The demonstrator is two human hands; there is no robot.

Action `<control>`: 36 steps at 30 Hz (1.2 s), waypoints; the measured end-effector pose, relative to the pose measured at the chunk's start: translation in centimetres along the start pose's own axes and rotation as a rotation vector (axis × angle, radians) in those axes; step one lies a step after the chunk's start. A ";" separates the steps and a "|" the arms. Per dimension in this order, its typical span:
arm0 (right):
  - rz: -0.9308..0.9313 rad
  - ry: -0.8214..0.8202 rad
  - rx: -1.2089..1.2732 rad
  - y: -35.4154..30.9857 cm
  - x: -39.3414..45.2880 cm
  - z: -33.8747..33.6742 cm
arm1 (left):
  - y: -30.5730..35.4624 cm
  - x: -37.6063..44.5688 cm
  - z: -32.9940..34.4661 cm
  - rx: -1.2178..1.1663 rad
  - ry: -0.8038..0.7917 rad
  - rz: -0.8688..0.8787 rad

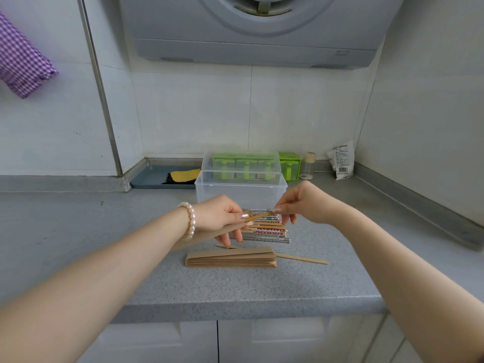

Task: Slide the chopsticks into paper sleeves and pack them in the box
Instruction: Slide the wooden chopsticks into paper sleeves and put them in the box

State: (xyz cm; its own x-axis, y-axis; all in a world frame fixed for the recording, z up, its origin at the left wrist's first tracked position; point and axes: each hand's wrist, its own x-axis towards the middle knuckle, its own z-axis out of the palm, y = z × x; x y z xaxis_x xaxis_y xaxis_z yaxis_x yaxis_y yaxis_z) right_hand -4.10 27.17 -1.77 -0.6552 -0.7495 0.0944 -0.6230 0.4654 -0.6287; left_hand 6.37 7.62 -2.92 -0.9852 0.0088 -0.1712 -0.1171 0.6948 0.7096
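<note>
My left hand (222,216) grips a brown paper sleeve (209,233) that slants down toward my forearm. My right hand (301,205) pinches the end of a wooden chopstick (260,216) whose other end sits at the sleeve's mouth. Beneath both hands lie several patterned and metal chopsticks (267,230) in a pile. A stack of brown paper sleeves (230,259) rests nearer the counter's front, and one loose wooden chopstick (301,258) lies beside and partly behind it. The clear plastic box (241,188) stands open just behind the hands, its lid raised at the back.
A green seasoning rack (289,166) stands behind the box, with a small jar (309,166) and a white packet (340,159) to its right. A grey tray with a yellow cloth (180,175) sits at the back left. A range hood (256,30) hangs overhead.
</note>
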 end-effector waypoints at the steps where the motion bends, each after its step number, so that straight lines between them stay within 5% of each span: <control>1: 0.003 0.004 0.012 0.0 0.0 -0.1 | 0.0 0.0 -0.1 0.002 -0.004 0.000; 21: 0.044 0.012 0.162 1.4 -1.0 0.7 | -0.7 0.5 0.2 -0.317 -0.039 -0.096; 32: 0.046 0.027 0.176 1.7 -1.1 1.1 | -0.3 0.2 0.3 -0.260 -0.045 -0.066; 36: 0.082 0.146 0.228 3.0 -1.1 0.7 | -0.4 0.2 0.2 -0.180 0.017 -0.050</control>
State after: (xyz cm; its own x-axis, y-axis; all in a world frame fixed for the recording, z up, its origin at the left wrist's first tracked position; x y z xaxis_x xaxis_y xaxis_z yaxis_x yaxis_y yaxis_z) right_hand -4.95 29.06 -4.25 -0.7645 -0.6301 0.1362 -0.4640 0.3912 -0.7948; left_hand 6.19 7.48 -3.33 -0.9793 -0.0361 -0.1989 -0.1852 0.5545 0.8113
